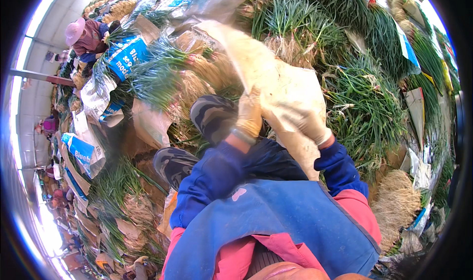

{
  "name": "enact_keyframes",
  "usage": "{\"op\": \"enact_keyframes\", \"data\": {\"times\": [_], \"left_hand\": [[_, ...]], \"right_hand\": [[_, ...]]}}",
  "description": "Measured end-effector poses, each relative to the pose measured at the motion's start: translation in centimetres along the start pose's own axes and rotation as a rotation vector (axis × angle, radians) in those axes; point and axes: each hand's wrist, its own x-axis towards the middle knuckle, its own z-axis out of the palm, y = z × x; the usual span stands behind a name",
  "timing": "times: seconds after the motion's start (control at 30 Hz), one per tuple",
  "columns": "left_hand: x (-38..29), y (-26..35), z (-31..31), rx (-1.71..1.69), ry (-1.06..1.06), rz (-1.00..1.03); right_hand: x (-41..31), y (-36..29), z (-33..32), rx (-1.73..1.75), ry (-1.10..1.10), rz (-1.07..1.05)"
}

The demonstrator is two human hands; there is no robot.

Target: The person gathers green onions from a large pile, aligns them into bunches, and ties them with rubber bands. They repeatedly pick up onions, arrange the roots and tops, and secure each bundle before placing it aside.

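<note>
A large cream-coloured sheet (284, 84), perhaps an opened sack, spreads over my lap and reaches up and away to the left. My left hand (249, 112), in a yellowish work glove, grips its near left edge. On the right part of the sheet is my right hand (313, 126), gloved in a paler colour and blurred; its fingers appear closed on the material. Bundles of green onions (292, 25) with pale stringy roots lie just beyond the sheet. To my right is a loose heap of green onions (364, 106). Left of my knees, more root ends (196, 84) point towards me.
A person in a pink hat (75, 31) works at the upper left beside a blue printed sack (127, 56). More printed sacks (83, 152) lie along the left. A mound of dry roots (397, 206) is at the lower right. A metal post (44, 77) crosses the left edge.
</note>
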Motion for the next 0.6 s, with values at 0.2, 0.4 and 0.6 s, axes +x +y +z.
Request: {"op": "enact_keyframes", "data": {"times": [0.2, 0.4, 0.6], "left_hand": [[-0.8, 2.8, -1.1, 0.027, -0.119, 0.188], [-1.1, 5.6, 0.1, 0.014, -0.228, 0.28], [-0.3, 8.1, 0.3, -0.241, -0.195, 0.164]], "right_hand": [[-7.7, 14.3, -2.4, 0.155, 0.092, 0.939], [-11.4, 15.9, -0.4, 0.441, 0.184, 1.148], [-8.3, 15.3, -0.4, 1.216, 0.179, 0.884]]}}
